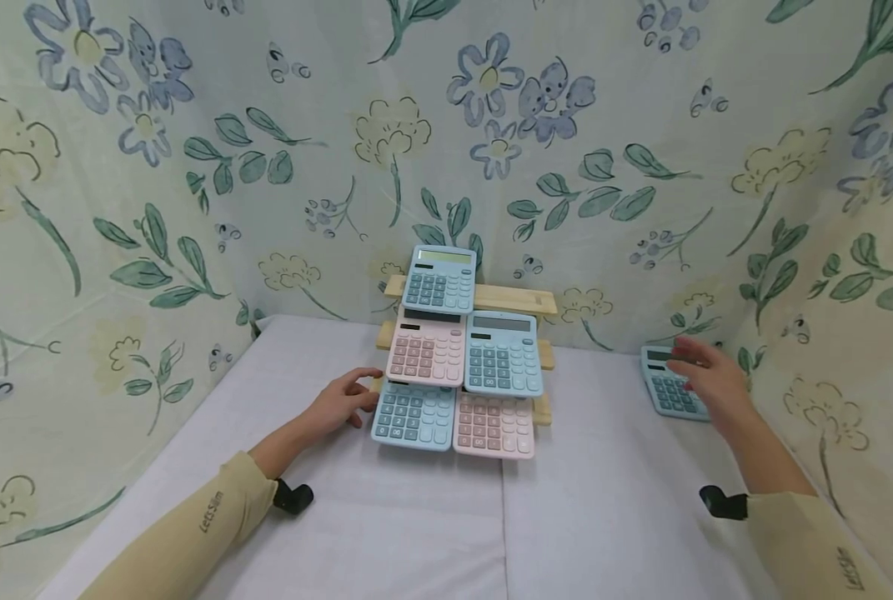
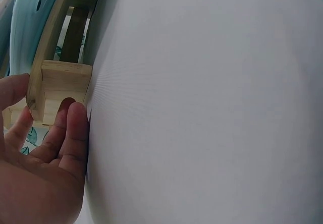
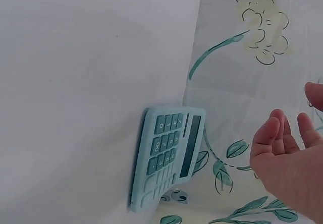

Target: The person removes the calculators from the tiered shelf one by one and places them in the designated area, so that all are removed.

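Note:
My left hand [image 1: 338,402] is at the lower left side of a tiered wooden rack [image 1: 517,299]. In the left wrist view its fingers and thumb bend around the end of a wooden slat [image 2: 36,90]. On the rack lean light blue calculators and pink ones: a blue calculator [image 1: 440,279] on top, a pink calculator [image 1: 426,348] and a blue calculator [image 1: 503,354] in the middle, a blue calculator [image 1: 413,417] and a pink calculator [image 1: 494,427] below. My right hand [image 1: 716,387], fingers loosely bent and holding nothing, hovers by another blue calculator [image 3: 164,151], partly covering it in the head view.
The rack and the separate calculator are on a white-covered table [image 1: 581,500]. Flower-printed cloth [image 1: 303,167] hangs behind and at both sides. A crease runs down the table cover in front of the rack.

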`<state>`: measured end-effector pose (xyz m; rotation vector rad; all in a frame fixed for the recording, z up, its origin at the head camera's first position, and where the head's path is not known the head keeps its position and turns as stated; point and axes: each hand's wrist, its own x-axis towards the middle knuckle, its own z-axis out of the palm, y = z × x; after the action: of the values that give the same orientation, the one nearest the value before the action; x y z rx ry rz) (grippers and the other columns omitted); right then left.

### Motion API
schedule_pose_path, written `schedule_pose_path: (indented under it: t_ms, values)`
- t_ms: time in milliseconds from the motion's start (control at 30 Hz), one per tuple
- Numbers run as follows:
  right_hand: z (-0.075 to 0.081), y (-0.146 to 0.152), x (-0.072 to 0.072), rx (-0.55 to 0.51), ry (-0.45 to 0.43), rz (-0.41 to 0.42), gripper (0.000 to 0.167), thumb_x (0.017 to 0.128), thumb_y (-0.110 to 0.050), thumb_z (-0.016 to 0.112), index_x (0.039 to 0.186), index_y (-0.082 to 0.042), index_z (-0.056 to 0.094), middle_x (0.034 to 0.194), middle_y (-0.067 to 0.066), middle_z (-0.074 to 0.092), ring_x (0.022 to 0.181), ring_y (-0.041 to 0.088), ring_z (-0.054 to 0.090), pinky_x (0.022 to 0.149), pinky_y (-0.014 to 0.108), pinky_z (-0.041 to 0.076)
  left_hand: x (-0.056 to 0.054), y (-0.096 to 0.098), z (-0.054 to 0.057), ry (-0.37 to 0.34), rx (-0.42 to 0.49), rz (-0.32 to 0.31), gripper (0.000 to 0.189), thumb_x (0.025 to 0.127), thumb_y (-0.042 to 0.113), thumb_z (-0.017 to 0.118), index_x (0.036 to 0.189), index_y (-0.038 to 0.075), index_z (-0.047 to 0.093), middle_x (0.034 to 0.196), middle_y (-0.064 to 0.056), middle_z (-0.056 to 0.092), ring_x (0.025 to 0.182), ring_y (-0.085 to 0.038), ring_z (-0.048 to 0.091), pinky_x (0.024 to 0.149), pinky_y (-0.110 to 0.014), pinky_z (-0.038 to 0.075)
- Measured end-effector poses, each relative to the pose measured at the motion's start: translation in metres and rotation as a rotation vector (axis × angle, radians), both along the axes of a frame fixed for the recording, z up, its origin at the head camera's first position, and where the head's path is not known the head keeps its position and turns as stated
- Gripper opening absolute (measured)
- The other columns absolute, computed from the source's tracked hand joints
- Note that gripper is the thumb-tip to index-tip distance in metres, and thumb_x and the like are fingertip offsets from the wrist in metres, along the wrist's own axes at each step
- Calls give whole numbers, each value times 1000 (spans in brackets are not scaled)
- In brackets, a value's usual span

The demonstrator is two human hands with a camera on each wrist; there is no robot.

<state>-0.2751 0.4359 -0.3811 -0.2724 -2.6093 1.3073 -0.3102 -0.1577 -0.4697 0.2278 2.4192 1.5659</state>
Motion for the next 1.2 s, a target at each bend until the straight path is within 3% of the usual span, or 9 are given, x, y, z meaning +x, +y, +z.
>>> schedule_pose_path:
  t_ms: [133,267,367,467,600,800,900,1033,1200]
  values:
    - [-2,-2,0,6,-7,8,66,101,-34,61,156,-9,36,149,20,44,105,6,51,78,22,51,0,0,-1,4,5,0,52,101,29,61,149,21,43,109,-11,67,89,-23,62,68,-34,53]
    - [-16,9,-1,8,-57,3,67,102,-30,59,156,-4,31,153,27,39,118,24,50,88,35,50,-1,-1,-3,2,5,-3,52,100,31,63,148,23,45,109,-11,67,90,-22,63,69,-33,53]
    - [-29,18,-1,-5,-94,-32,69,101,-26,59,156,0,27,155,32,34,126,39,45,91,43,49,-1,-2,-4,3,3,-5,52,100,31,63,147,23,45,108,-10,68,89,-22,63,68,-33,54]
    - [-40,27,-2,-25,-133,-92,71,99,-22,60,156,2,25,156,35,28,131,45,41,86,40,49,-1,-2,-5,1,2,-4,51,100,29,63,147,23,46,107,-10,68,88,-21,62,68,-33,54]
    - [-49,36,-2,-28,-187,-173,75,97,-20,62,157,2,23,156,37,23,129,46,42,82,35,48,-2,-1,-4,-4,1,-1,50,100,29,63,147,24,46,106,-10,67,89,-22,63,69,-32,53]
    - [-56,43,-2,58,-257,-177,84,92,-18,67,156,7,18,152,41,25,116,48,53,88,47,51,-3,-2,-3,-3,8,-1,51,99,29,63,147,24,46,107,-11,67,90,-23,63,69,-32,53]
    - [-60,45,-2,89,-274,-165,85,90,-18,68,155,9,19,152,42,25,118,51,52,95,53,49,-3,-3,-3,1,0,-6,51,100,30,62,147,24,46,107,-11,67,90,-22,63,69,-32,54]
    - [-66,45,-6,135,-291,-201,85,89,-18,68,155,7,21,153,40,24,132,54,38,107,60,38,-2,-3,-5,2,-7,-4,50,100,29,61,147,24,46,106,-10,68,89,-22,62,68,-32,54]
    - [-70,44,-10,218,-275,-249,83,86,-15,69,154,7,26,154,39,25,140,57,26,113,63,27,-1,-1,-3,3,0,-5,50,100,29,61,147,25,46,106,-10,67,90,-22,62,70,-32,53]
